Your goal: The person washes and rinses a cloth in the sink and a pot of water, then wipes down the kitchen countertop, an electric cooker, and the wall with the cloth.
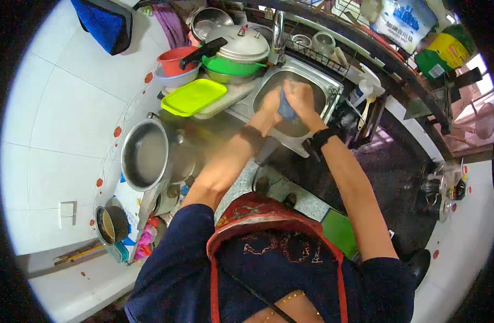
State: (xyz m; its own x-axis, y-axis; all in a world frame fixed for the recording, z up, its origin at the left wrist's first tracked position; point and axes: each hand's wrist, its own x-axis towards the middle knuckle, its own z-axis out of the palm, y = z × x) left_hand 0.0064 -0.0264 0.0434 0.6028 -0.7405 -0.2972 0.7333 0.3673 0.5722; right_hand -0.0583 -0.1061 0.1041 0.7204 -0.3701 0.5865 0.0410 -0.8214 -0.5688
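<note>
- Both hands are in the sink [333,89] at upper centre; the left hand [270,103] and the right hand [299,96] grip a blue-grey cloth [287,109] between them.
- Much of the cloth is covered by the hands; its full shape cannot be made out, nor can all the left fingers.
- Murky water in the basin hides the bottom.
- A dark wristband [323,137] circles the right wrist; the forearms cross the middle of the frame, blocking part of the counter.
- The red apron [258,211] and dark shirt cover the lower centre.
- Left of the sink sit a lime tray [194,97], a red bowl [177,61] and a lidded pressure cooker [240,44].
- A wide pan [145,155] stands at left; steam or blur softens the area beside it.
- At upper right, a printed bag [404,22] is cut off by the frame edge.
</note>
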